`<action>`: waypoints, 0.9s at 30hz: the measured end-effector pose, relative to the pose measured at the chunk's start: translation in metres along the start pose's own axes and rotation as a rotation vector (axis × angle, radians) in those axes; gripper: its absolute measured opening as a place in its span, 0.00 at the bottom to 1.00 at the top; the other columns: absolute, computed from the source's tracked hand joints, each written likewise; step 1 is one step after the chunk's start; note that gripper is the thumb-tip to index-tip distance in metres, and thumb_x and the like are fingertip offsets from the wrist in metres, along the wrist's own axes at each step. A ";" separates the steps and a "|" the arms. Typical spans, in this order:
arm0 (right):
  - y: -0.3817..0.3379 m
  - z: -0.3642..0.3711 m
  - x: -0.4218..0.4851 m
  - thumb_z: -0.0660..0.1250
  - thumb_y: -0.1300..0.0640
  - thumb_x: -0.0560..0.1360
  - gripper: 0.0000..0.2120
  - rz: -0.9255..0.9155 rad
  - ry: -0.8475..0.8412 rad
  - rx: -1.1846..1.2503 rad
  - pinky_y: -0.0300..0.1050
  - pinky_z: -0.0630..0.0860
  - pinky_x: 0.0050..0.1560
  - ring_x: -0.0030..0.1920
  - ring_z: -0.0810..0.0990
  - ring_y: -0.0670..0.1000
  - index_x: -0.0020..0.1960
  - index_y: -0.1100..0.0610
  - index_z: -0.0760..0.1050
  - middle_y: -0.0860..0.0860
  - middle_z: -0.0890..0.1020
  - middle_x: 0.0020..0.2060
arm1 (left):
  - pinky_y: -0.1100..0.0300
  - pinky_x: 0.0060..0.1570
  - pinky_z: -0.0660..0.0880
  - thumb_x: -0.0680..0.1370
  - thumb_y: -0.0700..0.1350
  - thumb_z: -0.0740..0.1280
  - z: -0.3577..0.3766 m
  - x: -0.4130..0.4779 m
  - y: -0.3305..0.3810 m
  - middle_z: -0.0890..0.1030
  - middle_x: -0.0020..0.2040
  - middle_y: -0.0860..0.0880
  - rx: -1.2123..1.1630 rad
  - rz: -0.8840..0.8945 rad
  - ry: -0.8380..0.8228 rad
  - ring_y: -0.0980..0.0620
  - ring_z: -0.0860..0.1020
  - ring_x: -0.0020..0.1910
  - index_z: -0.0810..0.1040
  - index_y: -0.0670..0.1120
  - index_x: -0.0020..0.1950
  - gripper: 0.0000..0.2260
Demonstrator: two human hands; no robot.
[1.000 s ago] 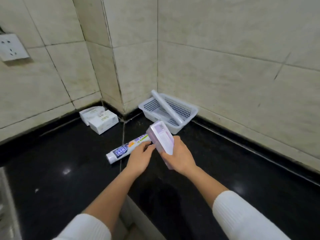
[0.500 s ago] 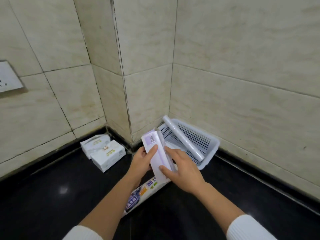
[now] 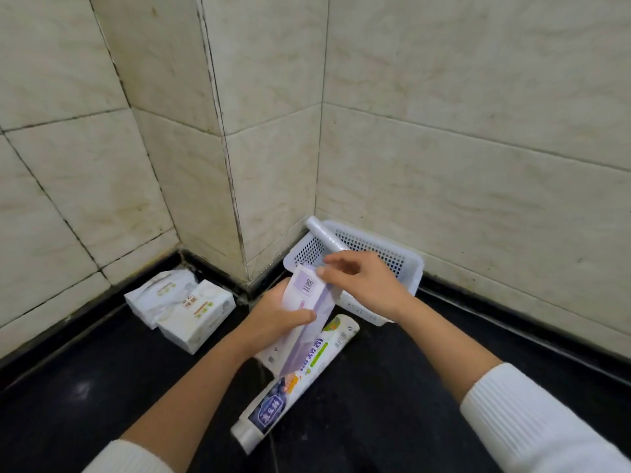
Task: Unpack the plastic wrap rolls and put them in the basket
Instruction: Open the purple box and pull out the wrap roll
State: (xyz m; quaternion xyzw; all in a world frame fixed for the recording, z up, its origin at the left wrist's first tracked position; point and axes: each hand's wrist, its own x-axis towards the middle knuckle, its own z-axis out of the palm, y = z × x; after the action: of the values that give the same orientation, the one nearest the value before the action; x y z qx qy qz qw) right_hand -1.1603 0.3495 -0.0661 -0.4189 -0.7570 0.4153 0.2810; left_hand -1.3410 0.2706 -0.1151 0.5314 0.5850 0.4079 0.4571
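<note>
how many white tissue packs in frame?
2. Both lie on the black counter against the left wall, side by side and touching: one nearer the wall, one in front of it. None looks hidden.

Basket (image 3: 408, 268) wedged into tiled wall corner (image 3: 321, 158), a bare roll (image 3: 324, 238) slanting over its rim. Wrapped roll (image 3: 293, 387) lying just before it; two tissue packs (image 3: 181, 308) leftward. Open dark bench (image 3: 392, 404) right and near-left.
</note>
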 end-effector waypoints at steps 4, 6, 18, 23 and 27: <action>-0.003 0.013 0.001 0.73 0.49 0.71 0.10 -0.030 -0.042 0.039 0.49 0.80 0.53 0.46 0.84 0.48 0.47 0.54 0.85 0.47 0.86 0.42 | 0.65 0.47 0.77 0.60 0.50 0.73 -0.001 -0.006 -0.006 0.82 0.52 0.59 0.070 0.030 0.014 0.62 0.80 0.51 0.72 0.66 0.57 0.28; 0.000 0.019 0.001 0.73 0.48 0.71 0.10 -0.050 -0.045 0.025 0.46 0.80 0.51 0.45 0.84 0.47 0.46 0.54 0.85 0.46 0.86 0.41 | 0.69 0.42 0.77 0.60 0.49 0.74 -0.002 -0.012 -0.009 0.81 0.50 0.62 0.103 0.026 0.030 0.64 0.80 0.49 0.70 0.71 0.55 0.29; 0.014 0.012 0.007 0.64 0.56 0.78 0.14 -0.244 0.059 -0.179 0.37 0.73 0.50 0.49 0.76 0.44 0.63 0.51 0.76 0.47 0.80 0.51 | 0.77 0.40 0.74 0.64 0.42 0.75 -0.003 -0.030 -0.007 0.80 0.50 0.65 0.118 0.065 0.083 0.66 0.79 0.48 0.68 0.74 0.54 0.32; 0.015 -0.003 0.008 0.70 0.63 0.72 0.12 -0.365 0.113 -0.407 0.34 0.65 0.49 0.50 0.68 0.43 0.55 0.57 0.83 0.49 0.76 0.53 | 0.65 0.45 0.81 0.63 0.44 0.75 0.006 -0.028 -0.004 0.80 0.52 0.60 0.163 0.129 0.073 0.59 0.80 0.51 0.65 0.65 0.65 0.36; 0.017 -0.009 0.005 0.67 0.57 0.76 0.09 -0.206 -0.028 -0.429 0.45 0.66 0.61 0.59 0.71 0.49 0.51 0.56 0.85 0.50 0.78 0.58 | 0.61 0.47 0.82 0.63 0.43 0.75 0.015 -0.026 -0.001 0.79 0.53 0.59 0.178 0.186 0.105 0.57 0.80 0.51 0.65 0.62 0.66 0.36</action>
State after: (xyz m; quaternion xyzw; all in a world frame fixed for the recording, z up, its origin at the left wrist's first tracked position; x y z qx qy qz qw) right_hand -1.1490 0.3629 -0.0756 -0.3839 -0.8704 0.2199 0.2160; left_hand -1.3262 0.2446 -0.1169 0.5997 0.5902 0.4224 0.3371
